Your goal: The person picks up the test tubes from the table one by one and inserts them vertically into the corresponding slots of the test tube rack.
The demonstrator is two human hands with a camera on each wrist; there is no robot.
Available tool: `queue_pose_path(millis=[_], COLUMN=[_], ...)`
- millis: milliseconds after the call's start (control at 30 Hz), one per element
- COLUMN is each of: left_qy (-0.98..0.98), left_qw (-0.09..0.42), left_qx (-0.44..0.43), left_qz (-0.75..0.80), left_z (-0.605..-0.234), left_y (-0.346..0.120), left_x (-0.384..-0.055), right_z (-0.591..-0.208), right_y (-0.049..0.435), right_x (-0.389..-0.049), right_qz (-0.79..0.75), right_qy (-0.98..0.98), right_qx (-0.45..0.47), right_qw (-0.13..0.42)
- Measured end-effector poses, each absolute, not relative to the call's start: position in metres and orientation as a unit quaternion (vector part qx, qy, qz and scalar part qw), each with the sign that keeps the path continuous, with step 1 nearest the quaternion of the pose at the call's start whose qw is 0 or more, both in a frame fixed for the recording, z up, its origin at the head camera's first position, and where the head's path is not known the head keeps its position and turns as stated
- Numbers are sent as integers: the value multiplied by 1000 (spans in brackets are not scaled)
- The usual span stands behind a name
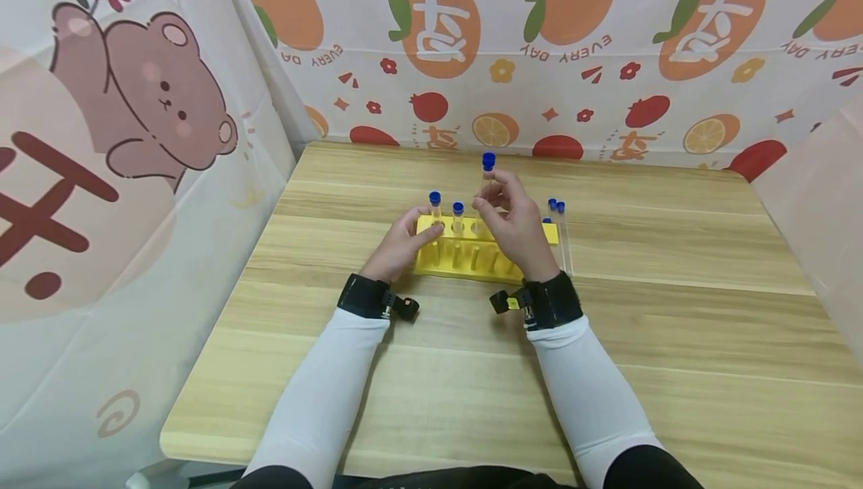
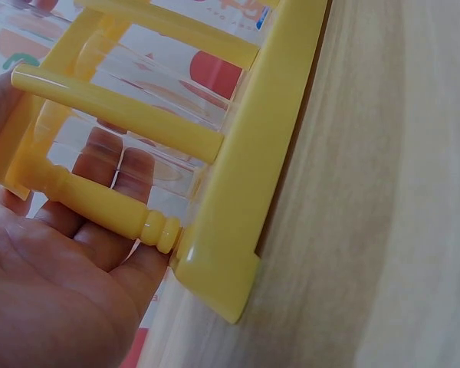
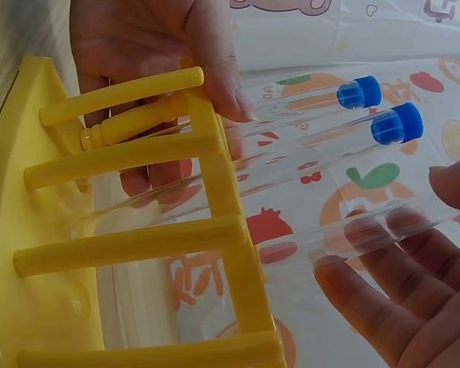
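Observation:
A yellow test tube rack [image 1: 458, 274] stands on the table. My left hand [image 1: 396, 248] holds its left end, thumb on the top plate and fingers behind the end post [image 2: 107, 203]. Two clear test tubes with blue caps [image 1: 434, 198] stand in the rack's left holes. My right hand [image 1: 518, 227] pinches another blue-capped test tube [image 1: 488, 162], upright above the rack. In the right wrist view, that tube's lower part [image 3: 322, 245] reaches the top plate at the hole beside the other two tubes; its cap is out of that view.
Several more blue-capped tubes [image 1: 561, 207] are at the rack's right end, partly hidden by the right hand. A fruit-print cloth [image 1: 512, 84] hangs behind the wooden table [image 1: 674, 309]. A bear-print cloth [image 1: 155, 99] hangs on the left.

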State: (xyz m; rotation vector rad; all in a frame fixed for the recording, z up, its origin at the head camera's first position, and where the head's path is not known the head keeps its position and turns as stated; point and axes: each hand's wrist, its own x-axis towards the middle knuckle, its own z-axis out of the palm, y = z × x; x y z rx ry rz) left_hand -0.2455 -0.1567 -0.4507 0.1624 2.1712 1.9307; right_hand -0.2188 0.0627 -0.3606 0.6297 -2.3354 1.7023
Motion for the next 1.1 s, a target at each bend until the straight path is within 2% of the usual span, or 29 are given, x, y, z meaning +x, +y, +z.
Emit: queue_pose_path(millis=[267, 500, 1100], left_qy=[746, 737, 733], left_qw=[119, 128, 139], left_qx=[51, 49, 38], left_qz=[653, 662, 664], left_z=[-449, -451, -451], left_y=[-157, -157, -157], left_x=[-244, -245, -244], right_z=[-364, -391, -395], right_y=[63, 68, 69], right_x=[-220, -238, -240], right_qz=[569, 570, 541], right_qy=[-790, -787, -814], right_qx=[208, 216, 196], right_qw=[94, 93, 81])
